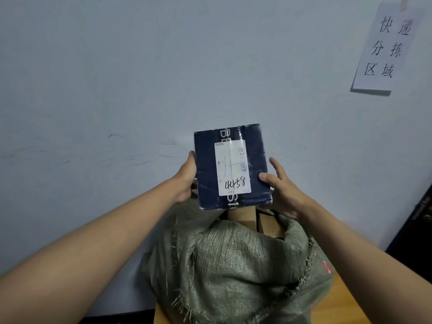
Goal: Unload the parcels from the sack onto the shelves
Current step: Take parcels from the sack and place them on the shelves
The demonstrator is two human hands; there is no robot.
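A dark blue parcel with a white shipping label marked 4458 is held up above the open mouth of a green woven sack. My left hand grips its left edge, thumb along the side. My right hand holds the right edge with the thumb on the front face and the fingers behind. Brown cardboard parcels stick out of the sack just under the blue one. No shelves are in view.
The sack stands on a wooden surface against a pale blue-grey wall. A paper sign with handwritten characters hangs at the upper right. A dark door edge lies at the right.
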